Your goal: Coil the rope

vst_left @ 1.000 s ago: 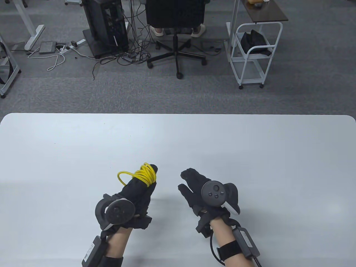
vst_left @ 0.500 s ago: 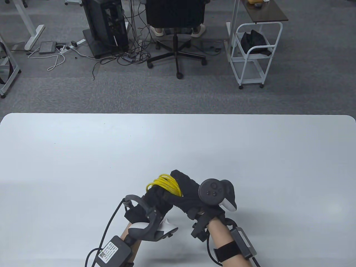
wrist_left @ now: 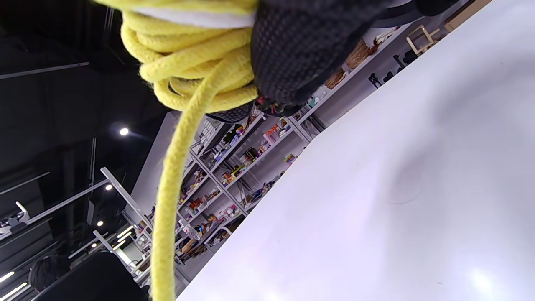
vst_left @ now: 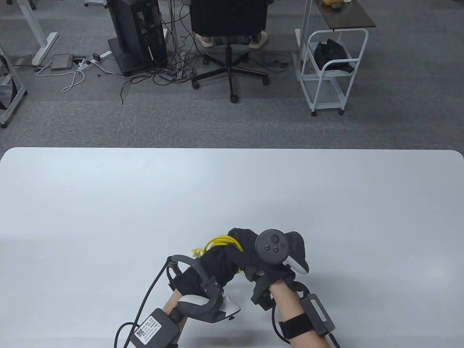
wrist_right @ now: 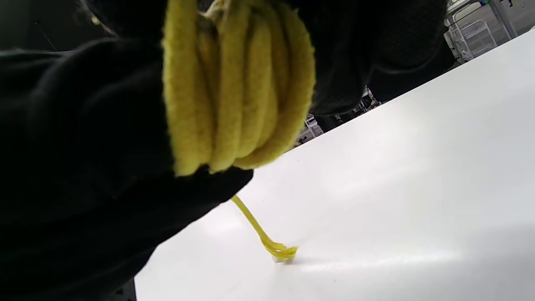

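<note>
The yellow rope (vst_left: 221, 242) is wound in several loops around the fingers of my left hand (vst_left: 214, 259), near the front middle of the white table (vst_left: 232, 195). My right hand (vst_left: 241, 250) covers the coil from the right and grips it. The coil shows close up in the left wrist view (wrist_left: 196, 54) and in the right wrist view (wrist_right: 238, 83). A frayed rope end (vst_left: 197, 251) sticks out to the left and touches the table; it also shows in the right wrist view (wrist_right: 280, 251).
Beyond the table's far edge stand an office chair (vst_left: 229, 40), a computer tower (vst_left: 137, 32) with cables on the floor, and a white cart (vst_left: 330, 72).
My left hand turned over and swung right with the coil. My right hand moved left onto the coil and took hold of it. The loose loop at the left is gone; a frayed end shows.
</note>
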Tool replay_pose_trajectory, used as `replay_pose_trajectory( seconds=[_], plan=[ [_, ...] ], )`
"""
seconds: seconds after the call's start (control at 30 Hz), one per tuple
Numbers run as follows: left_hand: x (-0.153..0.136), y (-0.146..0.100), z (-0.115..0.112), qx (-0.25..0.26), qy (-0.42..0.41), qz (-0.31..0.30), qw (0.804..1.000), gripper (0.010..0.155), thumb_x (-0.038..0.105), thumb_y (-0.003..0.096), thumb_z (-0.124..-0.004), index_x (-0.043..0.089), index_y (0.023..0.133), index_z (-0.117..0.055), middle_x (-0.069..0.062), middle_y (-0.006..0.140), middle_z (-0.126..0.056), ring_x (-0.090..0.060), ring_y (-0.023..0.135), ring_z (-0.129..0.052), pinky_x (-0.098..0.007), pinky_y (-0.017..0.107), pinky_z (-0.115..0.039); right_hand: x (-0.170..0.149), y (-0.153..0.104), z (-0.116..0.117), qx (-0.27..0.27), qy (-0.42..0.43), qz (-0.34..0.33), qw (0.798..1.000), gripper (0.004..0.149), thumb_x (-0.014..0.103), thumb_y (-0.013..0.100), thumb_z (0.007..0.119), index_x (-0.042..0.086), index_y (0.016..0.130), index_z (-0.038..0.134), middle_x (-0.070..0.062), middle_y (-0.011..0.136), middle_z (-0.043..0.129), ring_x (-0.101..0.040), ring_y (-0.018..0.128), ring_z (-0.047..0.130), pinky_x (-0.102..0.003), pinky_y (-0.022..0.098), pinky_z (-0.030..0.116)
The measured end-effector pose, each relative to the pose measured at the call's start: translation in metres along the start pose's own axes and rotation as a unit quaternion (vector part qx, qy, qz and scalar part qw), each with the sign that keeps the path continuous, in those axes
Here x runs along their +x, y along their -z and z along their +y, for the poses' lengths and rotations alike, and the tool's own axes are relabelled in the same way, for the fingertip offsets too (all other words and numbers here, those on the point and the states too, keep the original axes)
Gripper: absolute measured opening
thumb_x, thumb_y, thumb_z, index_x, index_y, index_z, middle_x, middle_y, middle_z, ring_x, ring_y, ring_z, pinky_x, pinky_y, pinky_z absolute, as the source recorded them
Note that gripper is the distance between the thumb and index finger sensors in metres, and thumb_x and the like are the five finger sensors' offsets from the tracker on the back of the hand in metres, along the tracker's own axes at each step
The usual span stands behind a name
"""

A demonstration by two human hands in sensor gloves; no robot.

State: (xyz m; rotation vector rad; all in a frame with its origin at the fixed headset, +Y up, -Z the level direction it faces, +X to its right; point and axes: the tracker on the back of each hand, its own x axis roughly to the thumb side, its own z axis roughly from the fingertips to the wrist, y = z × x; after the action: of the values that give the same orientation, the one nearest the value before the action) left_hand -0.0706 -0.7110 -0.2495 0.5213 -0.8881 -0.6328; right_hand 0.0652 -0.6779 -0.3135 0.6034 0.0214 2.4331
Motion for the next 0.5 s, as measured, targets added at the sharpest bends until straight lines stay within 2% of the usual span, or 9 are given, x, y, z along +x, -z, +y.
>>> replay_pose_trajectory(
  seconds=[0.23,0.5],
  plan=[
    [0.0005,0.0025,0.0005,-0.01,0.006,0.008,1.0,0.053,0.027,0.0544,-0.08,0.022,0.106,-0.066,-0.013,0.107,-0.077,-0.024,0.093,-0.087,-0.034,0.074,-0.066,0.0028,-0.002,-0.0014,-0.075,-0.054,0.001,0.996,0.049,0.042,0.059,0.075,0.006,0.092,0.07,-0.022,0.089,0.083,-0.038,0.058,0.1,-0.055,0.051,0.081],
    [-0.0004,0.0031,0.0003,-0.024,0.012,0.018,0.999,0.056,0.031,0.0548,-0.078,0.023,0.109,-0.064,-0.009,0.115,-0.073,-0.024,0.1,-0.08,-0.035,0.076,-0.059,-0.0045,-0.0012,-0.0026,-0.11,-0.035,0.038,0.993,0.047,0.039,0.059,0.078,0.006,0.091,0.071,-0.022,0.086,0.086,-0.033,0.052,0.104,-0.05,0.047,0.087]
  ],
)
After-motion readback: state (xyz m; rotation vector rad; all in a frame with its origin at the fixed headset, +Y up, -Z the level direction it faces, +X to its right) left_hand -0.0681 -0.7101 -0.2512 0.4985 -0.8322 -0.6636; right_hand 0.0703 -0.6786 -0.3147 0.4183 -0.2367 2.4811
